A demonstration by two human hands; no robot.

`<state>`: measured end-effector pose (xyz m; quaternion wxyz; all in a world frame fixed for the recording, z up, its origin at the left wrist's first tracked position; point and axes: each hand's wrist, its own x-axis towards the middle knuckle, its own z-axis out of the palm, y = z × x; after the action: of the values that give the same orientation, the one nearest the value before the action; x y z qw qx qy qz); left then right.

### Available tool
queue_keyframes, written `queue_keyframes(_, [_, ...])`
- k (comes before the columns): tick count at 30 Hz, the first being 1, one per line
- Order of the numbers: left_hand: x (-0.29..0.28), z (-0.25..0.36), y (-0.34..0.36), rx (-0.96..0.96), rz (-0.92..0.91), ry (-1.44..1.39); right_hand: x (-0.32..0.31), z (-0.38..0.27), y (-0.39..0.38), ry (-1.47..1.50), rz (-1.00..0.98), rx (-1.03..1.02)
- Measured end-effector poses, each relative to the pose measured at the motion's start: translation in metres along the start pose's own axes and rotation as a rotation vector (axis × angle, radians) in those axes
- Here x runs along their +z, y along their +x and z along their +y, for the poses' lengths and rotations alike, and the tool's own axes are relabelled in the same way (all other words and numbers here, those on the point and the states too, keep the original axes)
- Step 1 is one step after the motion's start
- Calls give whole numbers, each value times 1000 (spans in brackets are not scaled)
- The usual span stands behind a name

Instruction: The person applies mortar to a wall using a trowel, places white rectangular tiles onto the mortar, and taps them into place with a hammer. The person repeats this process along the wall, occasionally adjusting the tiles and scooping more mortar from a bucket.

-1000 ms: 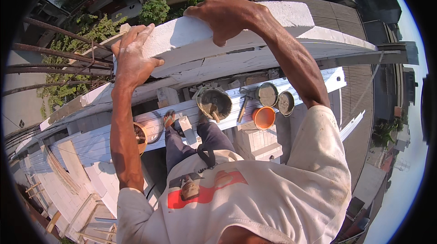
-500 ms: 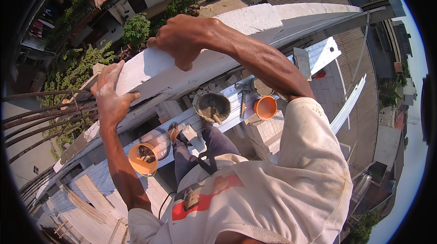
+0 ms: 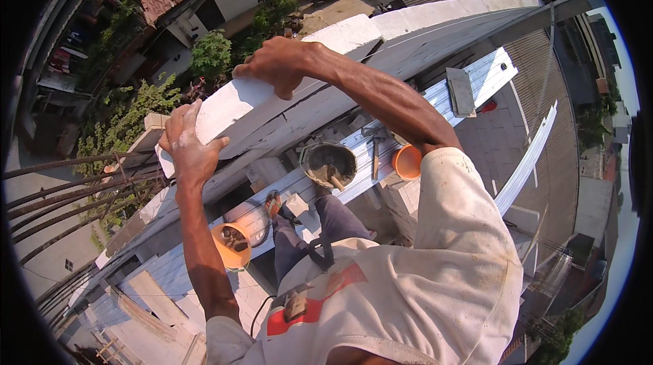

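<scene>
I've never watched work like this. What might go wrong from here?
1. Drop: the left grip and right grip hold the block along its top edge; if either slips, it could tip, perhaps toward the yard below.
2. Pinch: fingers curl over the block, so a sudden shift might catch them.
3. Trip: a dark bucket and a hammer sit near the legs; a careless step could hit them.

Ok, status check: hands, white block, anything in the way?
Left hand and right hand gripping white block. Block at top of wall. Possible obstruction: rusty rods, left side.
</scene>
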<state>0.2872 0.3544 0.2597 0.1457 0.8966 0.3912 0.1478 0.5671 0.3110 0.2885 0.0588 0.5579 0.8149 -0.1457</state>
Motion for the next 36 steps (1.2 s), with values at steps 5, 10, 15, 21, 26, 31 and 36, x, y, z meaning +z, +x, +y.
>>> queue_keyframes(5, [-3, 3, 5, -22, -35, -4, 7, 5, 3, 31, -26, 16])
queue_keyframes(10, [4, 0, 10, 23, -33, -43, 16, 7, -1, 64, -36, 56])
queue_keyframes(15, [20, -18, 1, 63, 43, -112, 9, -7, 1, 74, -47, 93])
queue_keyframes(21, [44, -41, -6, 29, 48, -166, 31, -2, 13, 32, 16, 52])
queue_keyframes(26, [52, -43, -1, 48, 41, -165, 29, -1, 13, 25, -29, 91])
queue_keyframes(31, [63, -51, 6, 111, 87, -149, 32, 4, 12, 19, 13, 63])
queue_keyframes(36, [63, -52, 1, 92, 109, -91, 31, 1, 15, 36, -13, 69])
